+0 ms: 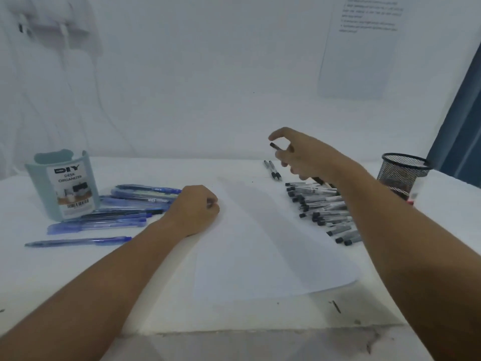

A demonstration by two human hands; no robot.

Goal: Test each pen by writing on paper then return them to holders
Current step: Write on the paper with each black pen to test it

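A slim pen (275, 146) w/ a dark cap end, raised above the white table (78, 277) at the far right of the paper. The right hand (299, 155) holds it, fingers curled round the barrel, index finger and thumb arched apart over the dark tip; most of the barrel is hidden by the hand, so its colour is hard to tell. Below the hand, a fanned row of grey pens w/ black caps (322, 212) lies along the right edge of the blank white sheet of paper (260, 243). Two more black-tipped pens (272, 170) lie side by side just beyond the sheet. A black mesh holder (400, 173) stands far right. The left hand (197, 208) rests on the sheet's left edge in a closed fist; nothing visible in it. Left of it, blue pens (122, 212) lie scattered beside a pale green holder labelled "DIY Desk Organizer" (65, 186).
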